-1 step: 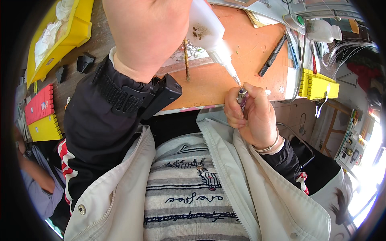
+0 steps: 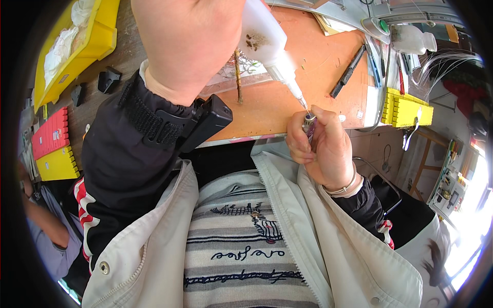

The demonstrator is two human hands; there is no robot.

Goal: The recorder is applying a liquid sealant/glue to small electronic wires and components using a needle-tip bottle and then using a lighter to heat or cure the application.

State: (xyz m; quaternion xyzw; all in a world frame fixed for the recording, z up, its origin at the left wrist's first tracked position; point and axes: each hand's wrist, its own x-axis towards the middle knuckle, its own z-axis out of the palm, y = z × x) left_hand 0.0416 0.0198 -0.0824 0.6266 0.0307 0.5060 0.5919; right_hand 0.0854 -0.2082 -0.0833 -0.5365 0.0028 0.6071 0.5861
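My left hand is raised close in front of me, beside a translucent white squeeze bottle with brown specks, which it holds tilted. Its fingertips lie outside the picture. The bottle's thin nozzle points down at a small cylindrical piece with a silvery rim and a dark top. My right hand is closed round that piece, pinching it upright between thumb and fingers just off the table's front edge. The nozzle tip is at the top of the piece; whether they touch I cannot tell.
On the orange tabletop lie a black pen-like tool and a clear tray with small bits. A brown stick stands by it. Yellow bins flank the right edge; a larger yellow bin is far left. Someone's arm shows at left.
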